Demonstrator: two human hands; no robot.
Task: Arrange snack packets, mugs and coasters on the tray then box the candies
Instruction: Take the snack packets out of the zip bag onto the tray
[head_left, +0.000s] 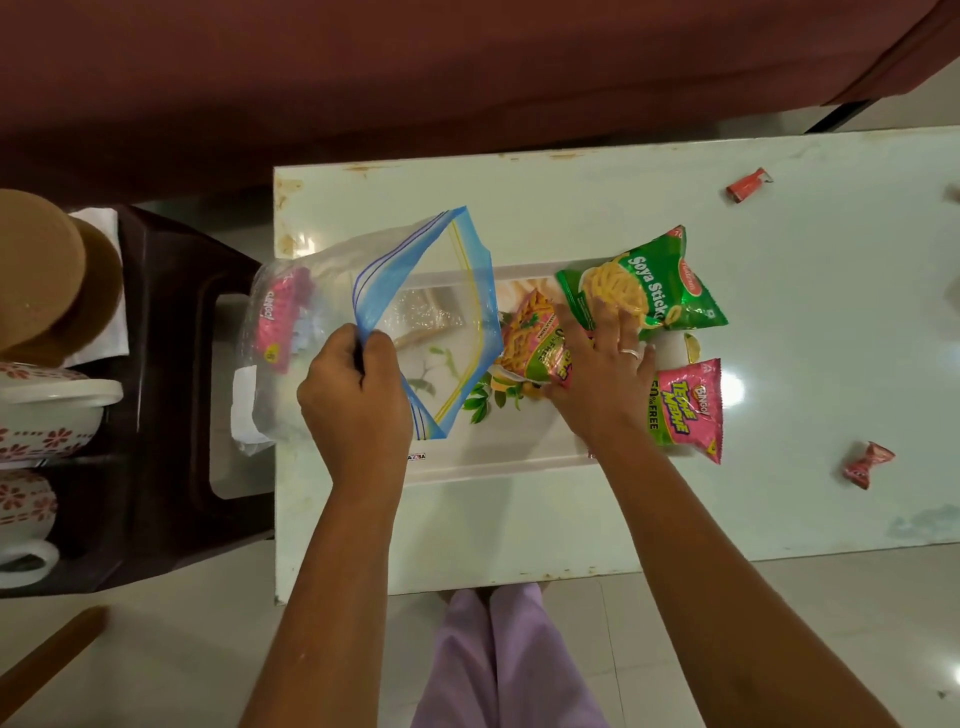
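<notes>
Head view: left hand (358, 397) pinches zip bag (415, 306); right hand (605, 376), flat, half-hides snack packet (530, 340).

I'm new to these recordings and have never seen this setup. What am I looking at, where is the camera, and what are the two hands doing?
There is no machine here. A person works with bare hands, and the single picture comes from a camera worn on the head, looking down.

The left hand grips the open rim of a clear plastic zip bag with a blue seal. A pink snack packet lies inside it.

The right hand lies flat, fingers spread, on snack packets at the right end of a white leaf-printed tray. Among them are a green Soya Sticks packet and a pink Bingo packet.

A red wrapped candy and a second red candy lie on the pale table.

On a dark stool to the left stand floral mugs and round brown coasters.
</notes>
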